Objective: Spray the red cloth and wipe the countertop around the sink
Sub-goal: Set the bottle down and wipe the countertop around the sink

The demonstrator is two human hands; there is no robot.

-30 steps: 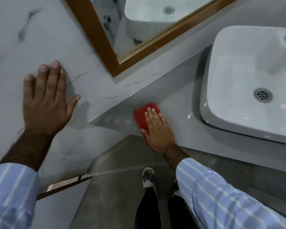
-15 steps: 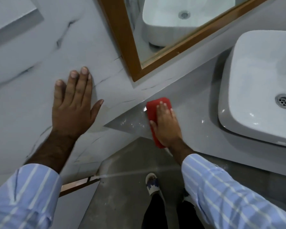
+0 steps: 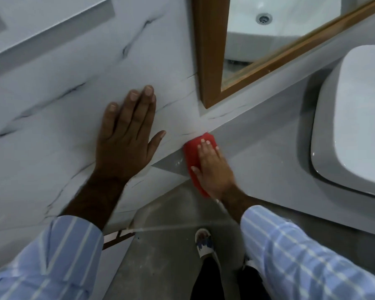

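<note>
A folded red cloth point(image 3: 193, 156) lies on the grey countertop point(image 3: 266, 161) at its left end, its top touching the back wall. My right hand point(image 3: 212, 167) presses flat on the cloth, fingers stretched forward. My left hand point(image 3: 128, 135) rests flat and spread on the marble side wall point(image 3: 52, 105), holding nothing. The white vessel sink point(image 3: 355, 118) stands on the counter to the right, apart from the cloth. No spray bottle is in view.
A wooden-framed mirror point(image 3: 210, 61) hangs above the counter and reflects the sink. Below the counter edge is grey floor point(image 3: 156, 256), with my sandalled foot point(image 3: 205, 243) and dark trouser legs.
My right hand has slid the red cloth away from me, up to the back wall at the counter's left corner. My left hand stays flat on the side wall.
</note>
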